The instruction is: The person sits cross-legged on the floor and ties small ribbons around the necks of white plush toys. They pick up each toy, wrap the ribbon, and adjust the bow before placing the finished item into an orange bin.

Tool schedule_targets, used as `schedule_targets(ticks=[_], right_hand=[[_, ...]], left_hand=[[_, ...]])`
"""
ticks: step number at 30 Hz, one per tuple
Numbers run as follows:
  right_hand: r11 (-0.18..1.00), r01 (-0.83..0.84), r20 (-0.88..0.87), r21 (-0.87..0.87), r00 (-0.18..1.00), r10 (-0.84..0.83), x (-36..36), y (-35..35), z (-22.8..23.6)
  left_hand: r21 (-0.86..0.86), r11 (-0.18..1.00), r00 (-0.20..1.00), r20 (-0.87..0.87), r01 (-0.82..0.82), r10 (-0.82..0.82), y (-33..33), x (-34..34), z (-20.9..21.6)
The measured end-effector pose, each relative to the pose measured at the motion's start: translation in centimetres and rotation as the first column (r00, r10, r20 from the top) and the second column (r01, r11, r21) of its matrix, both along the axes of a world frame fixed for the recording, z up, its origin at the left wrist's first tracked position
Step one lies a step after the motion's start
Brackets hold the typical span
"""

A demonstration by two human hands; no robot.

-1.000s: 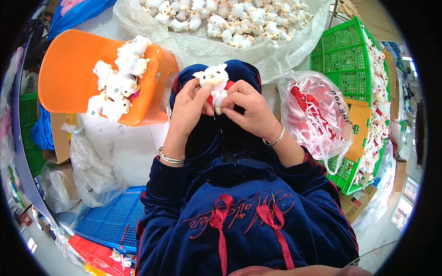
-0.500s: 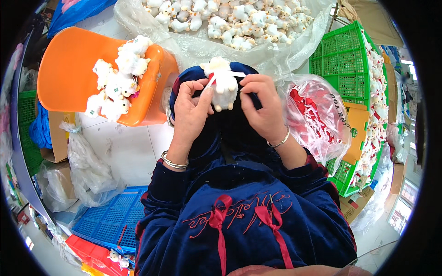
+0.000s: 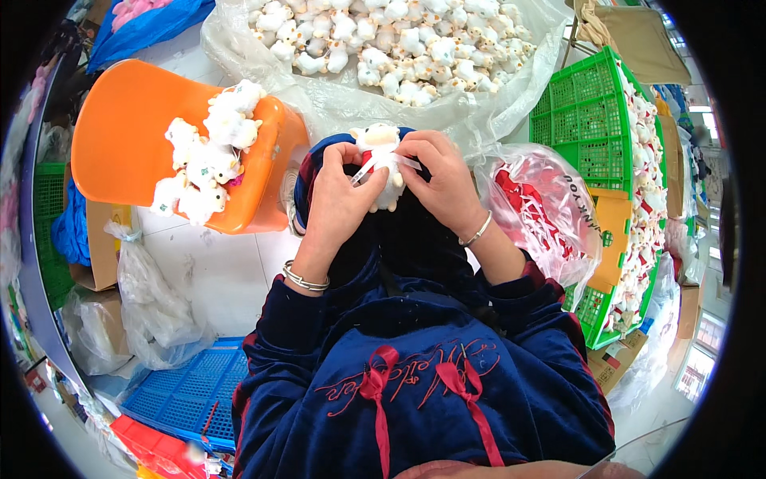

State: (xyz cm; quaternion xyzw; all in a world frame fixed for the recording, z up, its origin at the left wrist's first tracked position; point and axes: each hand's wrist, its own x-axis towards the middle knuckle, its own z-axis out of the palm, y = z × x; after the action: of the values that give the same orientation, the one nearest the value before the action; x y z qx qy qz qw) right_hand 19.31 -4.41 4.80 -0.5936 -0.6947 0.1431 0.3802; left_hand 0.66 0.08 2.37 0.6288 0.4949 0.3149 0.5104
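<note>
A small white plush animal (image 3: 387,185) rests on my knees, its cream head pointing away from me. Round its neck is a bit of red cloth with a white ribbon (image 3: 364,170). My left hand (image 3: 339,195) is closed in a pinch on the ribbon's left part, its thumb against the toy. On the other side my right hand (image 3: 440,180) pinches the ribbon's right part between thumb and forefinger. The fingers hide some of the toy's middle and where the ribbon crosses.
Several similar plush toys lie on an orange chair (image 3: 120,152) at left. Beyond my knees a clear plastic sheet (image 3: 231,44) bears a heap of them. At right are a plastic bag (image 3: 542,215) of red ribboned pieces and a green crate (image 3: 574,116) beside more toys.
My right hand has moved left and closer to the toy, nearer my left hand. The ribbon ends are drawn in over the toy's chest. The whole view has shifted slightly.
</note>
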Motion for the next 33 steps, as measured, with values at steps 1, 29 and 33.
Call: schedule_targets(ticks=[1, 29, 33], right_hand=[[0.999, -0.016, 0.095, 0.028, 0.995, 0.013, 0.2, 0.1, 0.2], [0.794, -0.115, -0.568, -0.597, 0.760, -0.317, 0.9, 1.4, -0.7], [0.661, -0.249, -0.624, -0.708, 0.660, -0.419, 1.3, 1.8, 0.0]], left_hand=[[0.010, 1.000, 1.000, -0.024, 0.001, -0.001, -0.1, 0.0, 0.2], [0.055, 0.998, 1.000, -0.016, 0.025, -0.024, -0.9, 0.4, -0.1], [0.106, 0.994, 0.998, -0.052, 0.039, -0.034, -1.0, 0.2, -0.6]])
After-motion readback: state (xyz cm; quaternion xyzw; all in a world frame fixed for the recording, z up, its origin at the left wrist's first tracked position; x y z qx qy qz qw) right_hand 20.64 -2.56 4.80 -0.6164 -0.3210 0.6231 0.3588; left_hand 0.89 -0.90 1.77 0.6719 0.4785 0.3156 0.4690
